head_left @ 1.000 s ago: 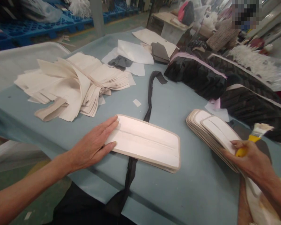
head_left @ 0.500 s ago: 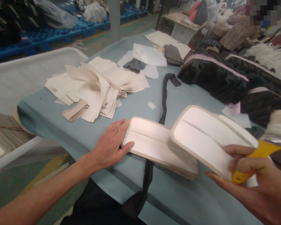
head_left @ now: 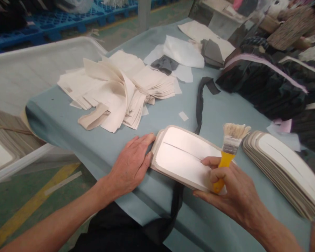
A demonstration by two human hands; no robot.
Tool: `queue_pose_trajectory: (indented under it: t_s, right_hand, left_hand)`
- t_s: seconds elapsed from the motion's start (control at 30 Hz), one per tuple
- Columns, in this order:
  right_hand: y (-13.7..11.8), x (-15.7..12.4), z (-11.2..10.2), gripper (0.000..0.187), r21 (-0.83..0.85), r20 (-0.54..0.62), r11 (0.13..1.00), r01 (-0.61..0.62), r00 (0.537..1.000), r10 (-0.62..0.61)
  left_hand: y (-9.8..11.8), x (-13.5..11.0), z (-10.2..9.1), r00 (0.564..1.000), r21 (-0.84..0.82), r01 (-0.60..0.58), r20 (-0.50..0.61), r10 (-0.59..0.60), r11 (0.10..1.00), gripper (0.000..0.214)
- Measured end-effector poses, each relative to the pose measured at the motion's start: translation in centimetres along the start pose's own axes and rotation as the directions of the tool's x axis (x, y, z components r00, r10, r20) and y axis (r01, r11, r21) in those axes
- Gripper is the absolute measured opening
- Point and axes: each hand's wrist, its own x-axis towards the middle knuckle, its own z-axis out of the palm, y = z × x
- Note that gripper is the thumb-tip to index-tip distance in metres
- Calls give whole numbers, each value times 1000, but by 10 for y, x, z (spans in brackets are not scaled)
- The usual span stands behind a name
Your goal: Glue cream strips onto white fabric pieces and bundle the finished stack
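A small stack of rounded beige fabric panels with white backing (head_left: 178,154) lies in front of me, its top panel marked by a dark lengthwise line. My left hand (head_left: 132,162) presses against the stack's left end with its fingers stretched out. Closed around a paintbrush (head_left: 227,154) with a yellow handle and pale bristles, my right hand (head_left: 233,187) also touches the right end of the top panel. The bristles point up and away from the panel. To the right stands a taller stack of similar panels (head_left: 286,171).
Cream fabric pieces (head_left: 115,87) lie in a loose pile at the left back. A dark strip (head_left: 200,101) runs across the blue-green tabletop (head_left: 157,108). Black bundles (head_left: 262,84) crowd the right side. A white bin (head_left: 42,63) adjoins the table's left edge.
My right hand has brought a panel leftward and down onto the small stack, brush still in it. My left hand stays at the stack's left end. The view has shifted, showing the taller right stack.
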Motion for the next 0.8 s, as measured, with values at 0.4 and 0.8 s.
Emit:
queue_pose_trajectory:
  t_s: [0.4,0.8]
  right_hand:
    - [-1,-1,19,38,23,44,999,-37,998,36]
    - [-1,-1,18,38,70,50,997,-31,998,28]
  left_hand:
    - [-3,-3,1,998,20,-43,-39,44,999,45]
    - [-1,0,0,997,101,-75,-26,78,992,43]
